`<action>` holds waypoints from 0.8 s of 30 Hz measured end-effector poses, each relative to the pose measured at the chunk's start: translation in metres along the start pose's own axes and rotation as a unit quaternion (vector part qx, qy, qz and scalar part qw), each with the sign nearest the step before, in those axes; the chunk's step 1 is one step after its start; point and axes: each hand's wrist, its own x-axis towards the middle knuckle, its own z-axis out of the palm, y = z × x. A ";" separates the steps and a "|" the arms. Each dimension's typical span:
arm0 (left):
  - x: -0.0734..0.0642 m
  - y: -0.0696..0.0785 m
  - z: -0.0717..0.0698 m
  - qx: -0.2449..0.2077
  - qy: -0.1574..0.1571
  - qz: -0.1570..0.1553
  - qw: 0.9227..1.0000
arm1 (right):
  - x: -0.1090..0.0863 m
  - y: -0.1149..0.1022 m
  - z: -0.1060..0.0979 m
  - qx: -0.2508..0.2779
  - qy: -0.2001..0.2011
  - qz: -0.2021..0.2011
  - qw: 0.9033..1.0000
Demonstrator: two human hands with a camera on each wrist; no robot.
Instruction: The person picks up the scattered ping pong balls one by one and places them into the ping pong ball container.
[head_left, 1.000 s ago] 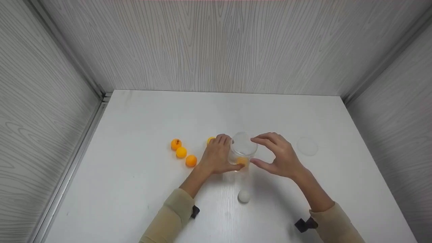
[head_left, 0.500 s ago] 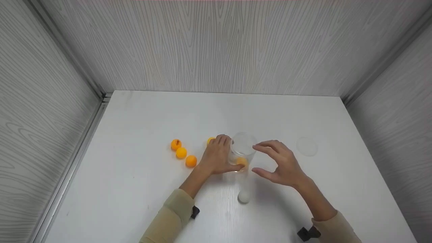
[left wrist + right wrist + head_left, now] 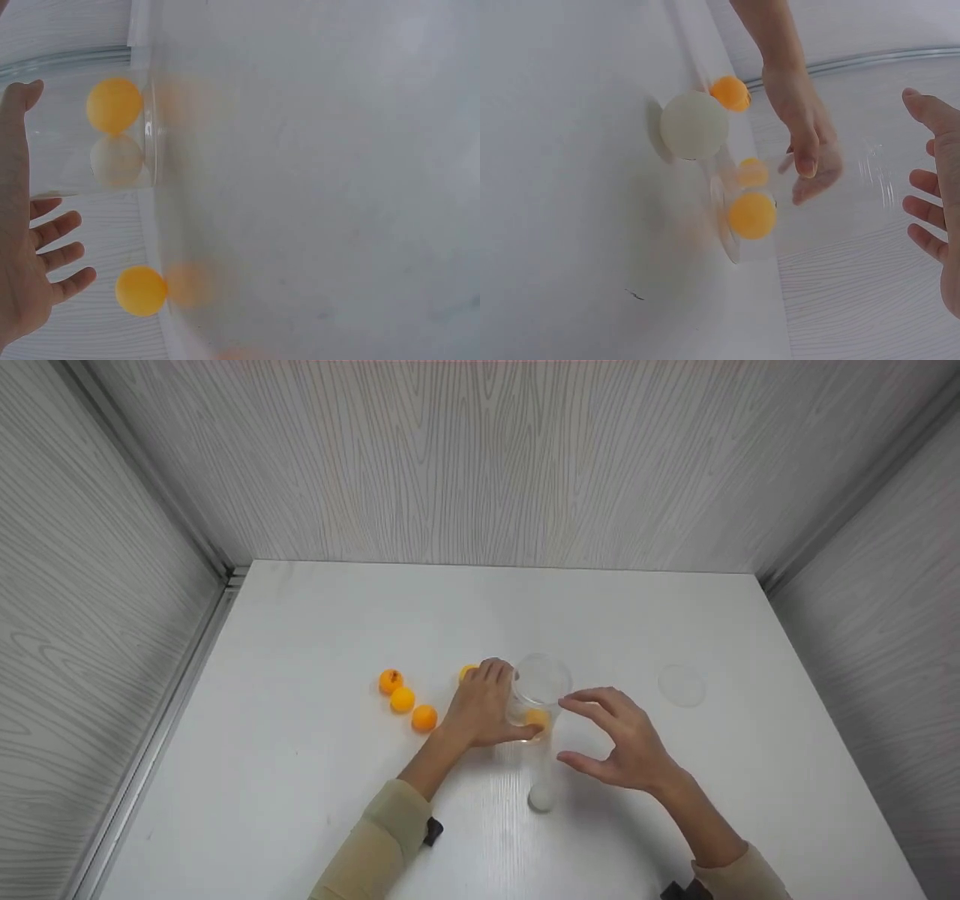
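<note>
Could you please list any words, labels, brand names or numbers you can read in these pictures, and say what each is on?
None can be read.
The orange ball farthest left bears a dark mark, too small to read.
The clear cup, white ball and lid show no text.

Left hand [image 3: 484, 706] curls sideways in a grip; right hand [image 3: 626, 739] hovers, fingers spread.

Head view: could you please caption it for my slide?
Left hand grips a clear cup holding an orange ball; right hand hovers open above a white ball.
</note>
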 end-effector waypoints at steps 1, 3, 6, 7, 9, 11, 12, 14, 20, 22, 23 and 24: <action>0.000 0.000 0.000 -0.001 0.000 -0.001 1.000 | -0.001 -0.001 0.001 0.001 -0.003 0.000 1.000; 0.000 0.000 0.001 -0.002 0.000 -0.001 1.000 | -0.005 -0.002 0.002 -0.001 -0.008 -0.001 1.000; 0.000 0.000 0.001 -0.001 0.001 -0.001 1.000 | -0.009 -0.003 0.004 0.003 -0.006 0.001 1.000; 0.000 0.000 0.001 -0.002 0.003 0.000 1.000 | -0.011 -0.004 0.005 0.003 -0.004 0.002 1.000; 0.000 0.000 0.002 -0.006 0.007 0.003 1.000 | -0.014 -0.005 0.006 0.008 -0.001 0.007 1.000; 0.000 -0.001 0.002 -0.006 0.011 0.006 1.000 | -0.017 -0.007 0.008 0.010 0.001 0.012 1.000; 0.000 -0.001 0.002 -0.006 0.013 0.007 1.000 | -0.018 -0.008 0.010 0.012 0.003 0.015 1.000; 0.000 -0.001 0.002 -0.006 0.018 0.008 1.000 | -0.021 -0.009 0.012 0.013 0.001 0.024 1.000; 0.000 -0.002 0.002 -0.003 0.022 0.010 1.000 | -0.031 -0.012 0.020 0.024 -0.001 0.028 0.999; 0.000 -0.002 0.002 -0.003 0.021 0.011 1.000 | -0.034 -0.012 0.022 0.026 -0.003 0.030 0.999; 0.000 -0.002 0.002 -0.003 0.019 0.010 1.000 | -0.035 -0.012 0.024 0.027 -0.005 0.031 0.999; 0.000 -0.002 0.002 -0.003 0.018 0.010 1.000 | -0.036 -0.012 0.025 0.027 -0.007 0.032 0.999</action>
